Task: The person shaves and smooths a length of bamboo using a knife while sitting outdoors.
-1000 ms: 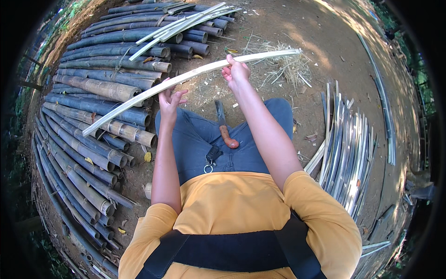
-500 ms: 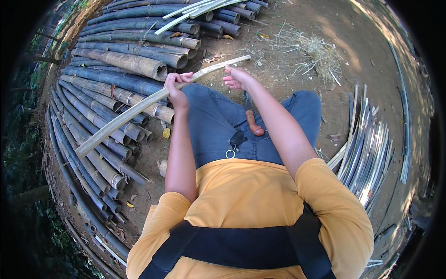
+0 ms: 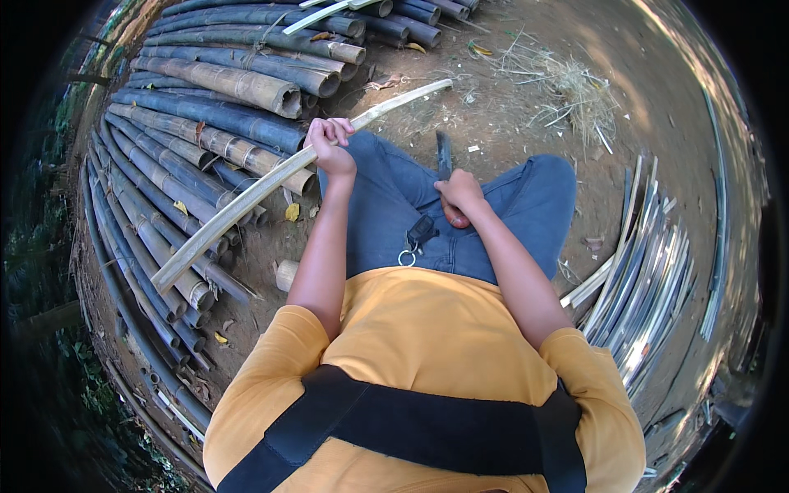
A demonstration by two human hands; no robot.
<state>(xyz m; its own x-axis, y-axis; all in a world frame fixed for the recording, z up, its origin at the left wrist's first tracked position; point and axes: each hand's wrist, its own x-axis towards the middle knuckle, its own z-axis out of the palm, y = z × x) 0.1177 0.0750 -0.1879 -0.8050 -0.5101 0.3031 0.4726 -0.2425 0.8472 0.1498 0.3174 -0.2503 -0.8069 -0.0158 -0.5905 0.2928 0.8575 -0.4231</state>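
My left hand (image 3: 330,149) is closed round a long pale split bamboo strip (image 3: 237,211), gripping it a little past the middle. The strip slants from the lower left, over the bamboo poles, up to a thin tip above my lap. My right hand (image 3: 462,191) is curled round the reddish-brown handle of a knife (image 3: 444,156) between my thighs. Its dark blade points away from me, and the handle's rounded butt shows below my fingers.
Piles of bamboo poles (image 3: 238,115) fan out at left and far left. Split strips (image 3: 637,279) lie bundled at right, with long poles (image 3: 717,246) beyond. Fibrous shavings (image 3: 579,90) are heaped on the dirt ahead. A key ring (image 3: 407,257) hangs at my waist.
My right hand has left the area near the strip's tip, coming down and back to grip the knife handle. My left hand still holds the strip, its fingers now curled more tightly.
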